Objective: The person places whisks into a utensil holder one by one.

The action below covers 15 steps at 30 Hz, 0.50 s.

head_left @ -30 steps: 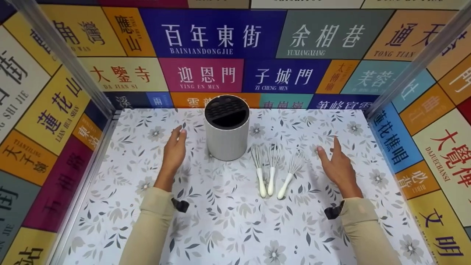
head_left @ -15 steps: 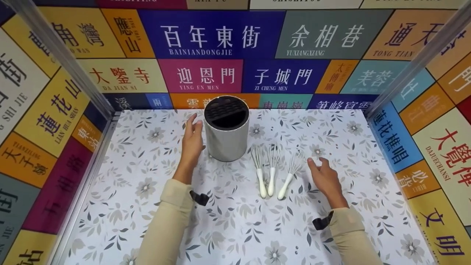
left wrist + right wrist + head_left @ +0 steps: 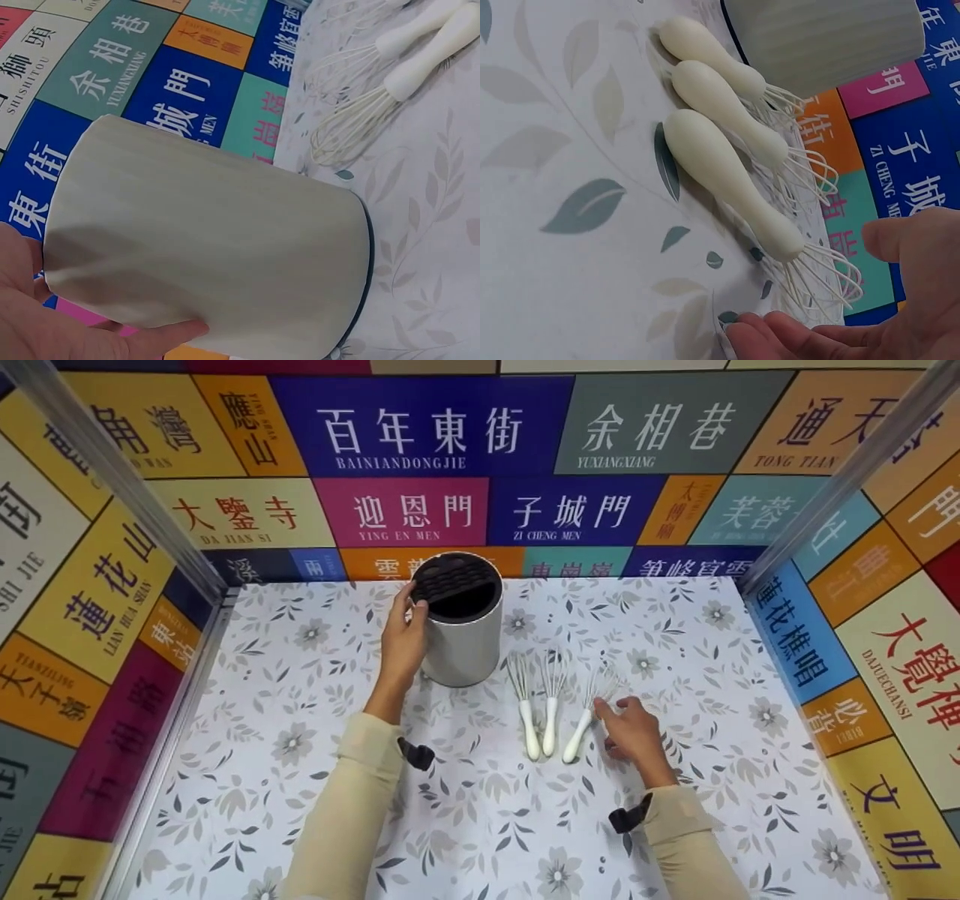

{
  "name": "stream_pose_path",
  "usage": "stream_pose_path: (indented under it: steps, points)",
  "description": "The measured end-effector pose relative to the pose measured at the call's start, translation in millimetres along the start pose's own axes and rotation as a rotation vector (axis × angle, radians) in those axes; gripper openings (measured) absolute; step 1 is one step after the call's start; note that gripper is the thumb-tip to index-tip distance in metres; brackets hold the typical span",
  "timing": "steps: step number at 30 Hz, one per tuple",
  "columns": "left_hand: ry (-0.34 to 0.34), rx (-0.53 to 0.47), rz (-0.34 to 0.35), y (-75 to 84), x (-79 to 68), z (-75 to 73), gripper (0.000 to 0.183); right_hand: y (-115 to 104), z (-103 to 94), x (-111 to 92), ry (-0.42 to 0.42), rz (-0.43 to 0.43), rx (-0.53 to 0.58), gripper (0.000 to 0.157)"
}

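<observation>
A light grey cylindrical utensil holder (image 3: 463, 654) with a black slotted top (image 3: 454, 574) stands upright at the back of the table. My left hand (image 3: 403, 649) touches its upper left side, the thumb lying along the wall in the left wrist view. Three whisks with cream handles and wire loops lie to the right of the holder: a left whisk (image 3: 529, 724), a middle whisk (image 3: 551, 724) and a right whisk (image 3: 577, 737), which is slanted. Beside the right whisk is my right hand (image 3: 636, 736), fingers loosely bent and holding nothing, with thumb and fingers apart around its wire end in the right wrist view.
The table (image 3: 480, 840) has a white cloth with grey leaves and flowers. Colourful panels with printed characters (image 3: 420, 427) rise at the back and both sides, with metal posts (image 3: 161, 502) at the corners.
My left hand has moved right and now touches the utensil holder. My right hand has come left and down to the right whisk. The holder and whisks stay in place.
</observation>
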State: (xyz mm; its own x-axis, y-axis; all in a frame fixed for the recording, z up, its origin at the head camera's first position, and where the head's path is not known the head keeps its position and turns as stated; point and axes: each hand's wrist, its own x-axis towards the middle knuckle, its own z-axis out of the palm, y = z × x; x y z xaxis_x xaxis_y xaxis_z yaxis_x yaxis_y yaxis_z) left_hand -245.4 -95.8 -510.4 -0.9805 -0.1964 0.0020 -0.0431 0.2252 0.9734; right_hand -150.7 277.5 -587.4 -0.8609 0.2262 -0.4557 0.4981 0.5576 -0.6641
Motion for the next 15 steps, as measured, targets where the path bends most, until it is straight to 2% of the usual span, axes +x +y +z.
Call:
stream_pose_path:
  steps: [5, 15]
  points:
    - [0.018, 0.018, 0.041, -1.3, -0.6, 2.5, 0.047, -0.2, 13.8, -3.3, -0.006, 0.003, 0.086, 0.074]
    - [0.088, 0.002, 0.075, -5.5, 1.1, 7.4, 0.043, -2.1, 32.6, -3.0, 0.037, -0.012, 0.156, 0.051]
